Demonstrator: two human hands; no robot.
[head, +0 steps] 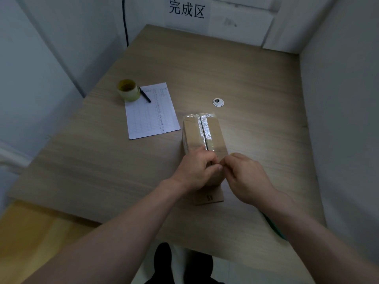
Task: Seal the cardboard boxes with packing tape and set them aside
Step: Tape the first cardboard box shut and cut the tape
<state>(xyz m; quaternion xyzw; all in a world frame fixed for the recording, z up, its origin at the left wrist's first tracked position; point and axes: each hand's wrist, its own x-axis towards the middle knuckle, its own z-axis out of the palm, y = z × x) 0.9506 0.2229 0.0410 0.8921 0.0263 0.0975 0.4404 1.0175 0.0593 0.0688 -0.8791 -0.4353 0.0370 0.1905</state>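
Cardboard box lies mid-table with glossy tape along its top seam; its near end is hidden behind both hands. Left hand and right hand meet there with curled fingers, pinching something too small to identify. Tape roll stands far left of the box.

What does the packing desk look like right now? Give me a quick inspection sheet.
Surface: wooden desk, with a round cable grommet.
Job's things: cardboard box, shiny tape along its top seam; packing tape roll at far left.
Clutter: printed sheet with a black pen on it, touching the roll.
Hands: left hand and right hand meet at the box's near end, fingers pinched there.
Cables: dark cable runs down the back wall.
Surroundings: white walls, paper sign.
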